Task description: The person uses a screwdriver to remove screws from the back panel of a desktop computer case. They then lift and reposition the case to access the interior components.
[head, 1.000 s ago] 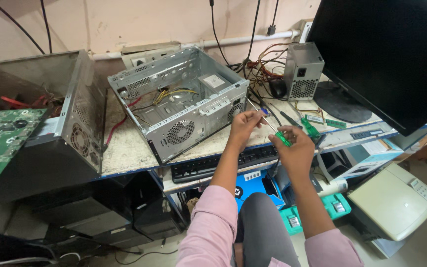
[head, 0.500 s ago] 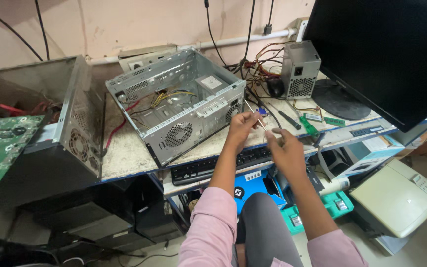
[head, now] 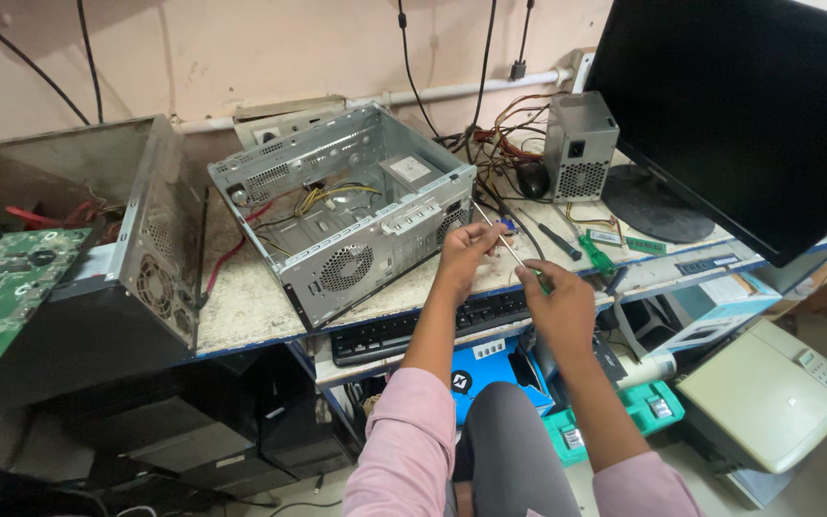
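Observation:
My right hand grips the green handle of a long screwdriver, whose thin shaft points up and left toward the rear corner of an open grey computer case. My left hand pinches the shaft near its middle, just in front of the case's back panel with its round fan grille. Inside the case lie loose yellow and black wires. Both sleeves are pink.
A second open case and a green circuit board sit at left. A grey power supply, a black monitor, tools and cables crowd the right. A keyboard lies on the shelf below; a printer stands low right.
Both hands have shifted slightly left and toward the case, with the screwdriver still held between them. The camera has tilted a little.

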